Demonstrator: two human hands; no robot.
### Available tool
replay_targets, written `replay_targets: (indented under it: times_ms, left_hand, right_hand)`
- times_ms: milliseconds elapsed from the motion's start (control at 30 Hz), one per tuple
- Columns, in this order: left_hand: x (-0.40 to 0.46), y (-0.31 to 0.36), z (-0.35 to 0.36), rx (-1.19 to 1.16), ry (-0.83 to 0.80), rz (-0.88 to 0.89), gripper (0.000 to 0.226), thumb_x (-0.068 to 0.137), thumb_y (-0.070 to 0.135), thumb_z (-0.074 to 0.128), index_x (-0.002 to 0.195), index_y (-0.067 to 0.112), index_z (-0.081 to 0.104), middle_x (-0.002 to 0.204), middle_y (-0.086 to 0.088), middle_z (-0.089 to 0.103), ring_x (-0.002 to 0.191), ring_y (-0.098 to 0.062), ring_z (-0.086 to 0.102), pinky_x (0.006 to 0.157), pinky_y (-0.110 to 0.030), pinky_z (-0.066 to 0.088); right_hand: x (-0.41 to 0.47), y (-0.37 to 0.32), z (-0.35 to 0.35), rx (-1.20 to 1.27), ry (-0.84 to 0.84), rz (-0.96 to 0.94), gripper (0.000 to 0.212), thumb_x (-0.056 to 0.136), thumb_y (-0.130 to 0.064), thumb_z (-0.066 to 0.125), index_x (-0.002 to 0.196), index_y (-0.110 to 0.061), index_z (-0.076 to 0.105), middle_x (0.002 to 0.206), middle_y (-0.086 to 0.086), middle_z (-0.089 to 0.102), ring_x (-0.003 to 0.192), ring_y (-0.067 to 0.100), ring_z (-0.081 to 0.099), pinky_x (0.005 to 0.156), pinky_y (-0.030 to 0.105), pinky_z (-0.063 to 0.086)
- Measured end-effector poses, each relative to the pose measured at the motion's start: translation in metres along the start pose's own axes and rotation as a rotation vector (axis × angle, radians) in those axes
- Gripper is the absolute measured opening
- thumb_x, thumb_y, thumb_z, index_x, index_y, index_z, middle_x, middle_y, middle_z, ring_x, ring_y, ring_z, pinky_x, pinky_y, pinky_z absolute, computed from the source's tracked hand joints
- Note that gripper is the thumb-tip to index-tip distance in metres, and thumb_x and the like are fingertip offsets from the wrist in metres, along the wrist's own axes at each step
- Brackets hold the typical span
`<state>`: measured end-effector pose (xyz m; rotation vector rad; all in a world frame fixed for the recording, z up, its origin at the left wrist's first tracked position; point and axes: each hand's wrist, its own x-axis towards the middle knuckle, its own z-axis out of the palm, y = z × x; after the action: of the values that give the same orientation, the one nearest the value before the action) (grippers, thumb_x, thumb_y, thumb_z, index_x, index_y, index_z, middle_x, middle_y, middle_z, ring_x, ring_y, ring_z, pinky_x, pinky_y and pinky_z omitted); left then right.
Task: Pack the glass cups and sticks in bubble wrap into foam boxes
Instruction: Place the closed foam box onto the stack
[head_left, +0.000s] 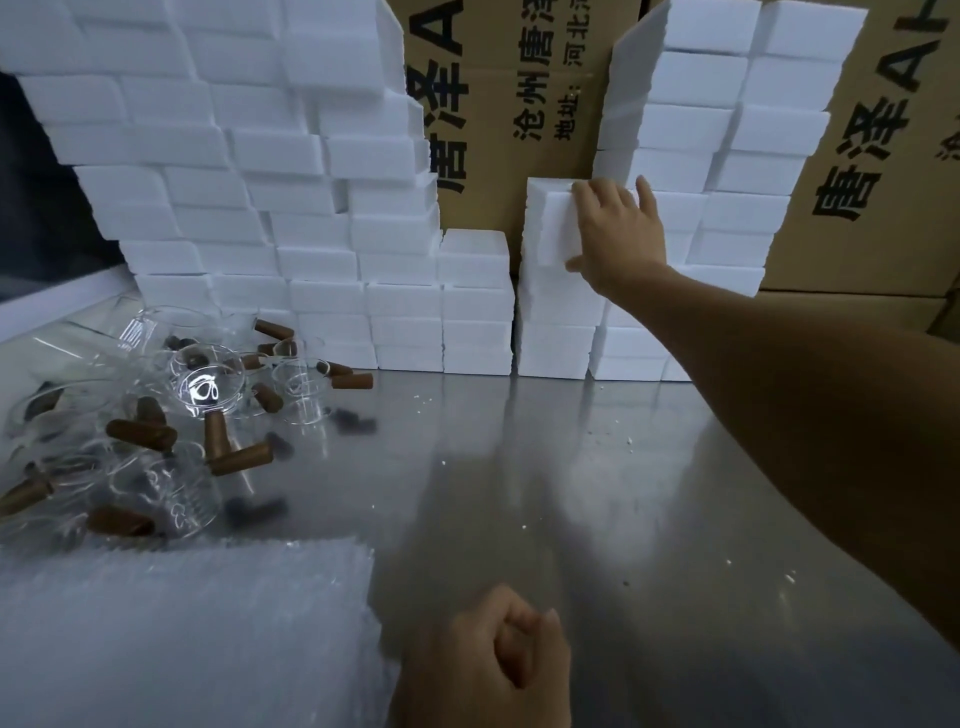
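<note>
My right hand reaches to the back of the steel table and grips the top white foam box of a short stack, fingers over its upper edge and thumb under its lower corner. My left hand hovers near the table's front edge, fingers curled into a loose fist with nothing in it. Several clear glass cups lie jumbled at the left, mixed with brown sticks. A stack of bubble wrap sheets lies at the front left, beside my left hand.
Tall walls of white foam boxes line the back left and the back right. Brown cardboard cartons with black print stand behind them. The steel table carries small white foam crumbs.
</note>
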<state>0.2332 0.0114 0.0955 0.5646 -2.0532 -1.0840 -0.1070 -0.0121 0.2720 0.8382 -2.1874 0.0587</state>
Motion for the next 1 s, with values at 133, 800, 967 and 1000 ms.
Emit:
replay_targets:
  times_ms: [133, 800, 967, 1000]
  left_hand:
    - [0.002, -0.003, 0.002, 0.026, -0.003, 0.075, 0.031, 0.057, 0.06, 0.047, 0.08, 0.042, 0.055, 0.036, 0.018, 0.045, 0.032, 0.004, 0.037, 0.041, -0.007, 0.028]
    - [0.001, -0.005, 0.004, 0.076, -0.01, 0.063, 0.039, 0.057, 0.061, 0.042, 0.076, 0.03, 0.056, 0.04, 0.019, 0.048, 0.035, 0.004, 0.04, 0.043, -0.005, 0.031]
    - [0.001, -0.012, 0.005, 0.033, 0.01, 0.065, 0.035, 0.059, 0.06, 0.043, 0.081, 0.034, 0.053, 0.04, 0.019, 0.047, 0.036, 0.004, 0.042, 0.044, -0.003, 0.031]
    - [0.001, -0.01, 0.004, 0.043, -0.002, 0.041, 0.038, 0.058, 0.062, 0.04, 0.084, 0.037, 0.052, 0.042, 0.02, 0.049, 0.039, 0.004, 0.044, 0.045, -0.004, 0.032]
  right_hand:
    - [0.014, -0.001, 0.005, -0.062, -0.049, -0.001, 0.078, 0.086, -0.03, 0.076, 0.147, -0.009, 0.033, 0.147, 0.014, 0.043, 0.142, 0.032, 0.035, 0.122, 0.049, 0.007]
    - [0.005, -0.088, 0.037, -0.12, -0.134, -0.231, 0.116, 0.063, -0.056, 0.087, 0.151, -0.018, 0.022, 0.143, 0.012, 0.039, 0.131, 0.031, 0.041, 0.113, 0.048, 0.024]
    - [0.02, -0.093, 0.037, -0.14, -0.181, -0.245, 0.102, 0.065, -0.053, 0.087, 0.143, -0.017, 0.032, 0.136, 0.011, 0.045, 0.123, 0.031, 0.048, 0.11, 0.047, 0.028]
    - [0.024, -0.091, 0.035, -0.137, -0.162, -0.248, 0.096, 0.066, -0.051, 0.086, 0.14, -0.015, 0.036, 0.132, 0.011, 0.048, 0.12, 0.031, 0.05, 0.109, 0.047, 0.029]
